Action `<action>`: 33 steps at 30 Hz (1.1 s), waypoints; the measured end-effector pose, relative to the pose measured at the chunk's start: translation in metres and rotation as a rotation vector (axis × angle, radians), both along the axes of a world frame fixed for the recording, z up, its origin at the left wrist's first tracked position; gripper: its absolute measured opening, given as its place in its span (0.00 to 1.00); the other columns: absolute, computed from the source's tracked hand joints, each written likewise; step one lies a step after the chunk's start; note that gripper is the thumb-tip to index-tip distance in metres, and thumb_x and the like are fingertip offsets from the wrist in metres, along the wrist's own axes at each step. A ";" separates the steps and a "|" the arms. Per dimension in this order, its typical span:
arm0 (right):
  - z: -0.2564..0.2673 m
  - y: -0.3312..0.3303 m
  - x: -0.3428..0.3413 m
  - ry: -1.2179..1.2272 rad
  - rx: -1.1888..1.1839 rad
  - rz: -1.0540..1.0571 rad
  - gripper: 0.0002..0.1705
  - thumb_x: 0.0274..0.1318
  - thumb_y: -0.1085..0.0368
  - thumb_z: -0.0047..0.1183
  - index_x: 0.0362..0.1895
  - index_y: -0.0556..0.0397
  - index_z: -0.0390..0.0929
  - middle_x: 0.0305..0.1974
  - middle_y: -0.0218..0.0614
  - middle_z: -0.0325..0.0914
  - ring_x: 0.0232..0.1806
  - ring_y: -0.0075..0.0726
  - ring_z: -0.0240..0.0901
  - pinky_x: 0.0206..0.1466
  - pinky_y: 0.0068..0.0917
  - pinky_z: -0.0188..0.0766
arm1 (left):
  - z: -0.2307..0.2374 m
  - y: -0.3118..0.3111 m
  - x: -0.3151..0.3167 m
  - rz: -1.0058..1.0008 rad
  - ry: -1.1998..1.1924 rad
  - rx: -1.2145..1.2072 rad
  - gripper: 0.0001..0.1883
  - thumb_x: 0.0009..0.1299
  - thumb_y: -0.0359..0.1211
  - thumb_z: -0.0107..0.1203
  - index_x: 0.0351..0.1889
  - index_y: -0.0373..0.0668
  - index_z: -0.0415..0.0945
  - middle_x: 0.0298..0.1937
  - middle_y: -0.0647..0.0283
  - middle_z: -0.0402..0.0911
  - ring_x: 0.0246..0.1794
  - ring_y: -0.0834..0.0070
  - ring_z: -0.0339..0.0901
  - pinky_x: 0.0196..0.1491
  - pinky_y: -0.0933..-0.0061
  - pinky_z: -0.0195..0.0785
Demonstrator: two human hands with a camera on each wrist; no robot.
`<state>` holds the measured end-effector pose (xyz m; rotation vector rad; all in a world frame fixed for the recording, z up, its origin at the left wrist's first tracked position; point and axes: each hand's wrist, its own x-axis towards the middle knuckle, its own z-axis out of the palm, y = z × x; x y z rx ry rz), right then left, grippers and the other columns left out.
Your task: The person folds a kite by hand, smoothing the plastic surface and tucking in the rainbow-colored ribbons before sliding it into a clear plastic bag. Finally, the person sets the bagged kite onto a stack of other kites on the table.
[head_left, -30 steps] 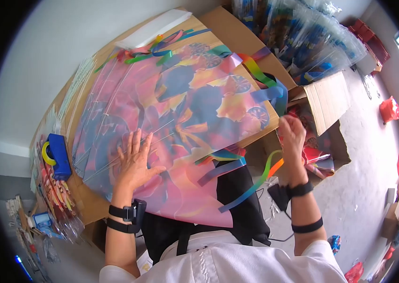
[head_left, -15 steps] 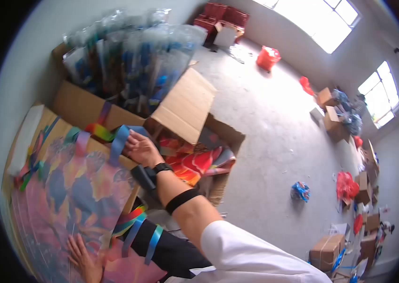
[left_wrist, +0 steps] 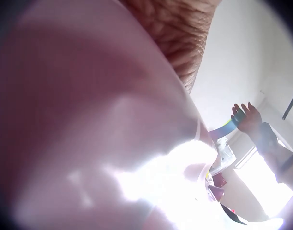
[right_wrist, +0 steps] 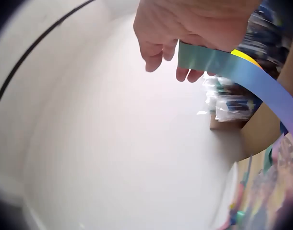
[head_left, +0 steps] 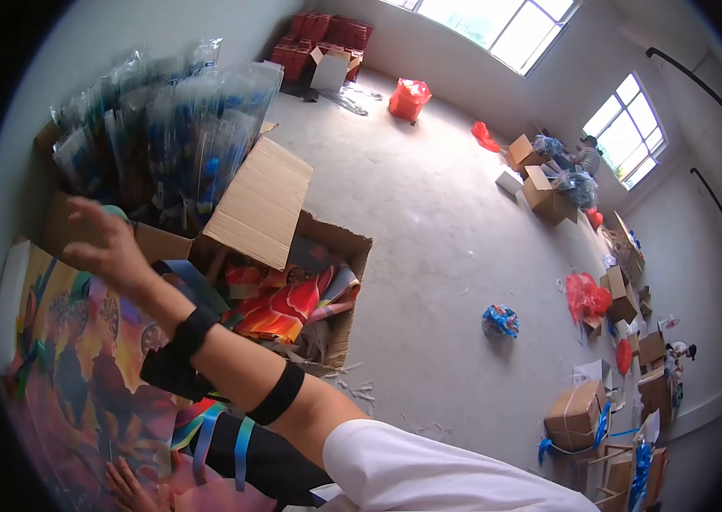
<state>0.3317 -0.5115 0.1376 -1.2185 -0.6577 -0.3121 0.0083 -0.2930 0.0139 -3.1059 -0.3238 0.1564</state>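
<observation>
My right hand (head_left: 113, 247) is raised over the far part of the table, its fingers loosely spread. A wide ribbon (right_wrist: 209, 58), teal fading to blue and violet, runs across the palm side of that hand in the right wrist view, its cut end beside the fingers. My left hand (head_left: 132, 491) rests with extended fingers on a thin printed sheet (head_left: 113, 375) in pink, orange and dark blue. Pink material (left_wrist: 89, 96) fills most of the left wrist view, below the left palm.
An open cardboard box (head_left: 359, 282) holding folded red printed sheets (head_left: 284, 299) stands right of the table. Behind it, another carton holds long plastic-wrapped packs (head_left: 199, 128). A crumpled blue bundle (head_left: 500, 321) lies on the floor. More cartons (head_left: 578, 414) line the right side.
The head view has swung right. My right hand has gone from beside the box up and over the table's far side, with the ribbon lifted along it. The left hand stays on the sheet.
</observation>
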 end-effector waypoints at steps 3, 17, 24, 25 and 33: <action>-0.023 0.070 -0.088 -0.413 -0.654 -0.018 0.31 0.29 0.63 0.61 0.46 0.57 0.74 0.36 0.44 0.72 0.47 0.51 0.68 0.60 0.43 0.58 | 0.025 -0.014 0.006 0.027 0.109 0.049 0.47 0.63 0.64 0.49 0.76 0.54 0.46 0.76 0.49 0.47 0.75 0.46 0.44 0.68 0.34 0.43; -0.146 0.089 -0.239 -0.727 -1.050 0.377 0.28 0.46 0.46 0.56 0.51 0.43 0.77 0.57 0.41 0.66 0.64 0.50 0.58 0.68 0.56 0.50 | 0.047 0.004 0.022 0.126 -0.431 -0.879 0.37 0.62 0.41 0.63 0.66 0.32 0.62 0.63 0.48 0.70 0.65 0.62 0.66 0.65 0.66 0.57; -0.151 0.084 -0.235 -0.580 -1.095 0.558 0.32 0.52 0.44 0.52 0.62 0.38 0.71 0.66 0.37 0.61 0.71 0.48 0.50 0.68 0.61 0.48 | 0.035 -0.014 0.075 0.261 -0.153 -0.599 0.43 0.54 0.33 0.68 0.69 0.40 0.60 0.52 0.49 0.77 0.51 0.62 0.76 0.51 0.65 0.71; -0.142 0.082 -0.233 -0.617 -1.148 0.531 0.33 0.53 0.44 0.52 0.63 0.37 0.70 0.66 0.37 0.61 0.71 0.49 0.49 0.69 0.63 0.45 | 0.033 -0.011 0.080 0.388 -0.119 -0.756 0.42 0.55 0.32 0.67 0.69 0.41 0.60 0.51 0.50 0.78 0.49 0.63 0.77 0.51 0.66 0.71; -0.149 0.086 -0.227 -0.528 -0.927 0.553 0.33 0.53 0.51 0.53 0.65 0.33 0.65 0.68 0.38 0.57 0.74 0.51 0.43 0.71 0.69 0.36 | 0.086 -0.045 0.105 -0.186 -0.225 -1.532 0.34 0.61 0.31 0.61 0.67 0.40 0.64 0.60 0.47 0.73 0.57 0.62 0.74 0.59 0.65 0.65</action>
